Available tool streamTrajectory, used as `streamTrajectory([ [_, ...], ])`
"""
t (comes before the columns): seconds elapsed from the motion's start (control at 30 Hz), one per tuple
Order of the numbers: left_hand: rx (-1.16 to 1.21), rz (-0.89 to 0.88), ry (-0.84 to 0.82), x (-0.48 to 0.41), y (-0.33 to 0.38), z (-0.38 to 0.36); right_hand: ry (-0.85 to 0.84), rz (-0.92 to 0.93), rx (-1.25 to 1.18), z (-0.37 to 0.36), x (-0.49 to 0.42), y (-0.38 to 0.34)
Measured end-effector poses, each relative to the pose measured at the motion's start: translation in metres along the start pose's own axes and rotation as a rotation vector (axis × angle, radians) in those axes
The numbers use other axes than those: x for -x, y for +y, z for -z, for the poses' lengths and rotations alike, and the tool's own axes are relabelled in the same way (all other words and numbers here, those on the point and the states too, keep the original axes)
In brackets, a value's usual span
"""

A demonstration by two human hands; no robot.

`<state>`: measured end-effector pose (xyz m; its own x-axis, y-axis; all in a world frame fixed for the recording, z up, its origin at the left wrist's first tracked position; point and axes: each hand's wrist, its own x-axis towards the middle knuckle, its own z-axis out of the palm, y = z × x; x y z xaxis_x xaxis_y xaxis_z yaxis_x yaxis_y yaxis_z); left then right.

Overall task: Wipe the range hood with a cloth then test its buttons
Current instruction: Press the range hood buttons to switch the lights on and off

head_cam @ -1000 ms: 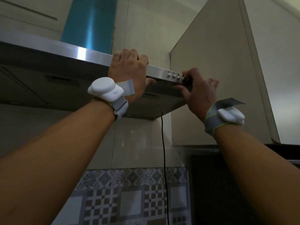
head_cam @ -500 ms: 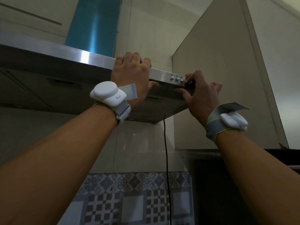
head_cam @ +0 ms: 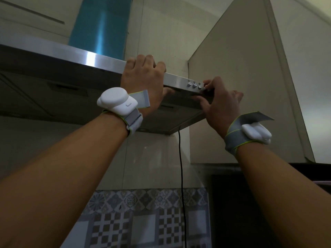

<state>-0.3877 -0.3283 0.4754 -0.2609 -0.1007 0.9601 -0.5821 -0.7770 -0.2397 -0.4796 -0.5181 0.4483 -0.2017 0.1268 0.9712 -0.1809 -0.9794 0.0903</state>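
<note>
Reaching up beneath a steel range hood (head_cam: pixel 100 59), both bare forearms rising from the lower corners. Clamping the front lip with the left hand (head_cam: pixel 141 81), fingers curled over the top edge and thumb tucked under, apparently bracing the body of the hood while the controls get tried. Holding nothing else there; no cloth showing anywhere, suggesting the wiping part being over and the testing part being under way. Carrying a white sensor pod on a grey strap (head_cam: pixel 118 102) at the left wrist.

Sitting just right of that grip, a row of small round buttons (head_cam: pixel 194 85) on the front strip, three standing clear. Pressing or pinching at the far right end of the row with the right hand (head_cam: pixel 220 102), forefinger on the face and thumb hooked under the lower edge for counter-pressure; impossible to tell whether the button is actually being pushed in. Closing narrowly on the hood's corner, gripping no loose object. Wearing a matching pod and strap (head_cam: pixel 254 133) on the right wrist.

Rising behind, a chimney wrapped in blue film (head_cam: pixel 100 24). Hanging down from the hood's underside, a thin black cable (head_cam: pixel 180 176) crossing pale wall tiles and a patterned tile band (head_cam: pixel 143 215). Crowding in at right, a beige wall cabinet (head_cam: pixel 241 59), leaving little room beside the controls. Staying dim throughout, no hood lamp glowing.
</note>
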Motion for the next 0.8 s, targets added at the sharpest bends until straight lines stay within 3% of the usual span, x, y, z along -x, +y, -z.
streamTrajectory([
  [0.8,0.011,-0.003,0.002,-0.0005,-0.0011,-0.0014,0.002,0.006,-0.004,-0.0007,0.0001,0.0011],
])
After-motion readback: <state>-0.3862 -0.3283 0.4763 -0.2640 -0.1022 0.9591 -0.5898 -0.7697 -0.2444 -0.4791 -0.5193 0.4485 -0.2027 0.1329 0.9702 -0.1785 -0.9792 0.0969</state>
